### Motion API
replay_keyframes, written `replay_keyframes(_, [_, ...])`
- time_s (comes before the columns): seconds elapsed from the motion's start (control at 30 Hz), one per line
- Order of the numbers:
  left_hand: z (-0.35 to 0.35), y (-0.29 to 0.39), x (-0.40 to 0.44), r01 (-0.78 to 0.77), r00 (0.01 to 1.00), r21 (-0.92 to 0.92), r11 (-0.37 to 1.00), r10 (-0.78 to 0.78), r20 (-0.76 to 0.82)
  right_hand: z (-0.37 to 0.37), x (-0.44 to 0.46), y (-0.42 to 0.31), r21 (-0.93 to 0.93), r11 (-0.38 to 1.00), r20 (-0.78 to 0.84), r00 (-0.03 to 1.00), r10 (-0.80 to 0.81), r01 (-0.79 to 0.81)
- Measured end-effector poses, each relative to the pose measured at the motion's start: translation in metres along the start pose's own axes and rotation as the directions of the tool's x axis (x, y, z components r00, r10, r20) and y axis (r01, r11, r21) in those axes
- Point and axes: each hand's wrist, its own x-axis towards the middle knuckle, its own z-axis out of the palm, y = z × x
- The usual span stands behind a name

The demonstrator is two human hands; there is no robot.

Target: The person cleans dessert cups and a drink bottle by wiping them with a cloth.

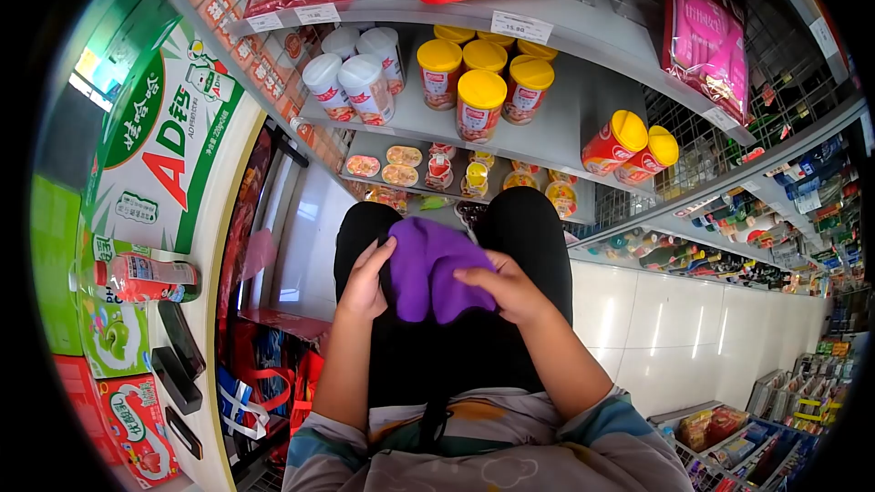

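Note:
A purple cloth [434, 269] hangs between my two hands, above my lap. My left hand [368, 281] grips its left edge, with the thumb on top near the upper corner. On the other side my right hand [507, 286] pinches the cloth, its thumb lying across the front and the fingers tucked behind. Soft folds run down the middle of the cloth. Parts of the fingers of both hands are hidden behind the fabric or the palms. Beyond my knees stand shelves with yellow-lidded cans [480, 107] and white-lidded cans [366, 91].
A counter at the left carries a drink bottle [150, 279], dark box-like objects [177, 381] and drink cartons [137, 428]. Below it hang bags [264, 392]. Grey shelf edges [583, 46] with packets curve ahead. White floor tiles [684, 319] lie at the right, near racks of goods [729, 433].

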Motion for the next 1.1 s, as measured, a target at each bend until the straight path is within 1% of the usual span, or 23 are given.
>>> replay_keyframes(0.03, [-0.001,-0.001,0.000,0.001,1.000,0.000,1.000,-0.001,-0.001,0.001,-0.001,-0.004,0.081,0.996,-0.045,0.998,-0.035,0.039])
replay_keyframes(0.07, [-0.002,-0.001,0.000,-0.048,0.996,-0.052,0.997,0.051,0.067,-0.002,-0.001,-0.004,0.082,0.996,-0.044,0.998,-0.034,0.038])
replay_keyframes(0.1, [-0.003,-0.002,0.000,-0.092,0.986,-0.108,0.990,0.106,0.132,-0.004,0.000,-0.004,0.143,0.985,-0.082,0.993,-0.083,0.094])
replay_keyframes(0.13, [-0.001,0.001,-0.003,-0.092,0.986,-0.107,0.990,0.106,0.132,-0.004,0.000,-0.006,0.201,0.968,-0.123,0.984,-0.129,0.152])
replay_keyframes(0.17, [0.002,0.005,-0.007,-0.086,0.960,-0.217,0.972,0.139,0.244,-0.003,0.000,-0.008,0.202,0.968,-0.123,0.984,-0.129,0.152])
replay_keyframes(0.23, [0.005,0.011,-0.013,-0.030,0.867,-0.422,0.906,0.234,0.440,0.001,-0.002,-0.015,0.265,0.943,-0.226,0.964,-0.142,0.201])
replay_keyframes(0.3, [-0.022,0.002,-0.012,-0.002,0.883,-0.439,0.899,0.207,0.421,-0.005,-0.003,-0.016,0.268,0.947,-0.203,0.971,-0.123,0.176])
replay_keyframes(0.37, [-0.024,0.004,-0.014,0.056,0.894,-0.203,0.977,0.042,0.446,-0.005,-0.003,-0.019,0.352,0.915,-0.176,0.974,-0.144,0.199])
replay_keyframes(0.43, [-0.021,-0.002,-0.009,0.098,0.876,-0.201,0.975,0.012,0.481,-0.007,-0.004,-0.019,0.361,0.912,-0.156,0.977,-0.146,0.194])
replay_keyframes(0.5, [-0.025,-0.008,-0.003,0.045,0.872,0.142,0.989,-0.108,0.477,-0.005,-0.005,-0.021,0.422,0.874,-0.175,0.968,-0.180,0.239])
replay_keyframes(0.53, [-0.018,-0.001,-0.004,0.051,0.856,0.240,0.969,-0.166,0.490,-0.005,-0.005,-0.022,0.422,0.875,-0.176,0.968,-0.178,0.238])
replay_keyframes(0.57, [-0.012,0.001,-0.004,0.052,0.856,0.238,0.970,-0.166,0.489,-0.005,-0.005,-0.022,0.410,0.875,-0.186,0.963,-0.195,0.257])
replay_keyframes(0.63, [-0.001,-0.002,-0.003,0.067,0.896,0.369,0.927,-0.219,0.386,-0.008,-0.005,-0.019,0.398,0.877,-0.195,0.959,-0.207,0.270])
replay_keyframes(0.67, [-0.003,-0.005,-0.003,0.070,0.898,0.367,0.928,-0.219,0.383,-0.014,-0.004,-0.015,0.399,0.880,-0.163,0.964,-0.209,0.258])
replay_keyframes(0.73, [-0.008,-0.011,-0.001,-0.053,0.964,0.319,0.946,-0.035,0.263,-0.019,-0.003,-0.012,0.404,0.882,-0.129,0.970,-0.207,0.242])
replay_keyframes(0.77, [-0.007,-0.011,-0.001,-0.051,0.965,0.319,0.946,-0.036,0.259,-0.021,-0.004,-0.011,0.464,0.853,-0.084,0.970,-0.226,0.239])
replay_keyframes(0.8, [-0.006,-0.009,0.001,-0.085,0.967,0.113,0.990,0.055,0.249,-0.021,-0.004,-0.011,0.521,0.821,-0.041,0.968,-0.247,0.232])
replay_keyframes(0.83, [-0.003,-0.005,0.003,-0.123,0.965,-0.097,0.988,0.142,0.219,-0.021,-0.004,-0.012,0.523,0.821,-0.040,0.969,-0.244,0.228])
replay_keyframes(0.9, [-0.007,0.001,0.002,-0.172,0.969,-0.092,0.981,0.185,0.165,-0.018,-0.003,-0.015,0.591,0.788,-0.050,0.983,-0.177,0.172])
replay_keyframes(0.93, [-0.009,0.004,0.003,-0.194,0.966,-0.196,0.961,0.222,0.132,-0.018,-0.002,-0.013,0.592,0.788,-0.048,0.984,-0.173,0.167])
replay_keyframes(1.0, [-0.010,0.007,0.007,-0.213,0.964,-0.338,0.917,0.254,0.081,-0.020,0.002,-0.008,0.453,0.881,-0.110,0.989,-0.097,0.137])
replay_keyframes(1.03, [-0.005,0.007,0.004,-0.214,0.964,-0.340,0.916,0.255,0.078,-0.020,0.004,-0.006,0.452,0.882,-0.109,0.990,-0.095,0.134])
replay_keyframes(1.1, [0.007,0.011,-0.004,-0.251,0.962,-0.324,0.912,0.271,0.019,-0.021,0.008,-0.002,0.337,0.938,-0.193,0.981,-0.020,0.085])
